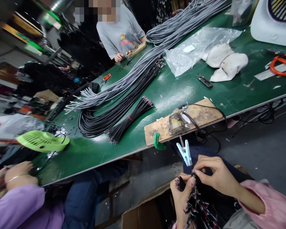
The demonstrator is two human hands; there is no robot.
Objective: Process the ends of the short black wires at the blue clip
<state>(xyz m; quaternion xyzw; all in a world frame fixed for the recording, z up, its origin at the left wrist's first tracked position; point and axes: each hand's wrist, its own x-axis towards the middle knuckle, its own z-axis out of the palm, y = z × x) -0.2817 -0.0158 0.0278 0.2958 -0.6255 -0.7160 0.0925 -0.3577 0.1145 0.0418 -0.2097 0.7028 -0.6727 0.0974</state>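
My left hand (181,194) is closed around a bundle of thin black cables (179,183), whose cut ends show beside the thumb. My right hand (213,173) pinches the end of one cable (193,173) just above the left thumb. Below both hands hangs a mass of black cables with red and white wire ends (200,208). A light blue clothespin (186,153) sits just above my fingers, on a metal tip that sticks out from a wooden board (202,113). The board lies at the table edge and bears a stained, wrapped lump (177,123).
On the green table (166,92) lie grey cables (133,74), black cables (102,122), a tied cable bundle (130,119), white gloves (226,62), thread snips (204,81) and orange-handled scissors (283,65). A green fan (43,141) stands left, near a co-worker's purple sleeve (21,203). Another person sits opposite.
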